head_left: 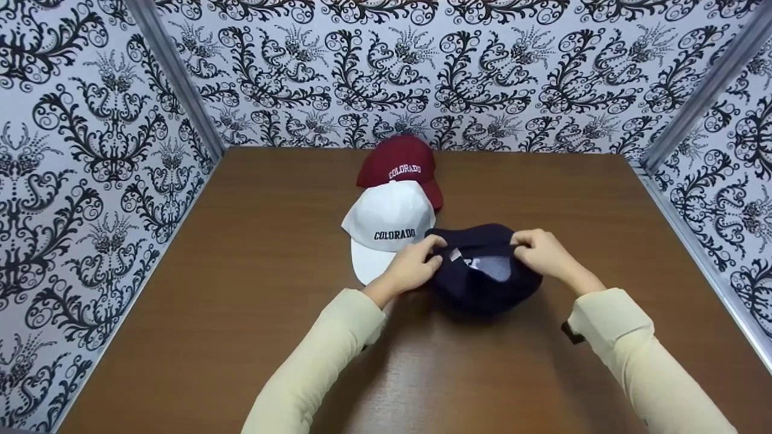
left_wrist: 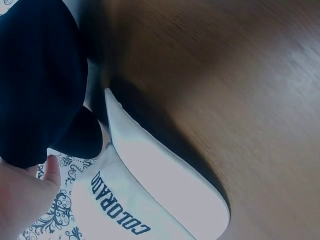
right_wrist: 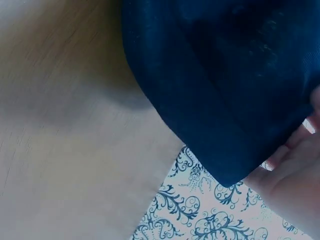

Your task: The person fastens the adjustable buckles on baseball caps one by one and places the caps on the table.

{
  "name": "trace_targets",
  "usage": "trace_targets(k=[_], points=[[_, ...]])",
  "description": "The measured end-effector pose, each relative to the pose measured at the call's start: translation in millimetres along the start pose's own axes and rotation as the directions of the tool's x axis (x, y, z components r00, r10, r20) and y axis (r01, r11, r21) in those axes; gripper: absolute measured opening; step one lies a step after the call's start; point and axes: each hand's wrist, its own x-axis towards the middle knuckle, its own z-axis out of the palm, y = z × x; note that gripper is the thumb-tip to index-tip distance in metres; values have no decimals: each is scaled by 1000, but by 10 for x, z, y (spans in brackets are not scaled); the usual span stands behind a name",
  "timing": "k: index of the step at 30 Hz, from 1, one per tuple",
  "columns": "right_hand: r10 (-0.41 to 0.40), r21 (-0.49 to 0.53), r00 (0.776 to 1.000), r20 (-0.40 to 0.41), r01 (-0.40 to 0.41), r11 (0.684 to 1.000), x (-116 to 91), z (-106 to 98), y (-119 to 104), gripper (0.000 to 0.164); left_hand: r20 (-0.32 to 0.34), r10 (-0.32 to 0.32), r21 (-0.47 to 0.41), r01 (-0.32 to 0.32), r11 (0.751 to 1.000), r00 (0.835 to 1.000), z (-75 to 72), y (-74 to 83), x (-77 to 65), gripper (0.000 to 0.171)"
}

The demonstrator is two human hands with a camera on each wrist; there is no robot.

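Observation:
Both hands hold a dark navy cap (head_left: 476,295) over the table, its inside partly turned toward the head camera. My left hand (head_left: 413,263) pinches its left edge, close beside a white cap. On the far edge, at the right, my right hand (head_left: 546,256) grips the fabric between thumb and fingers. The white cap (head_left: 392,211), lettered COLORADO in black, lies just left of the navy one with its brim toward me. Behind it a red cap (head_left: 401,158) with white COLORADO lettering is partly covered by the white cap. In the right wrist view the navy fabric (right_wrist: 210,90) fills the upper right.
The brown wooden table (head_left: 241,241) runs back to a patterned wall (head_left: 386,72) with black scrolls on white. Metal posts (head_left: 181,78) stand at the corners. A metal rail (head_left: 705,259) follows the table's right edge.

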Motion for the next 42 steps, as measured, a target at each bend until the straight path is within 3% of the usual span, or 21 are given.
trace_targets(k=[6,11,17,23,27,31,34,37,40,42], points=[[28,102,998,-61,-21,995,-9,-76,41,13,27,-18,6,18,1000,999,-24,-25,-21,25],[33,175,997,-74,-20,984,-13,-100,83,11,11,-1,0,1,1000,1000,-33,-62,-14,17],[80,305,995,-58,-59,950,-3,-70,127,8,-31,10,-55,-12,998,999,-37,-100,-14,13],[55,270,996,-74,-34,962,12,-32,28,17,-43,31,-89,-35,995,999,-35,-37,-13,12],[-27,200,997,-79,42,979,25,-6,-156,27,-46,60,-104,-64,992,997,-25,47,-13,11],[-153,149,987,52,144,978,29,65,-331,41,-70,101,-100,-108,989,992,-21,142,-19,10],[-191,168,951,242,153,974,30,143,-402,50,-88,125,-96,-133,986,988,-22,208,-23,10],[-157,162,907,391,100,982,34,213,-408,46,-91,145,-89,-153,984,985,-18,251,-28,10],[-90,51,881,464,74,996,47,255,-374,34,-92,150,-87,-158,984,984,-21,268,-36,10],[-37,-36,867,496,63,997,44,258,-348,40,-95,148,-86,-156,984,984,-29,267,-43,10]])
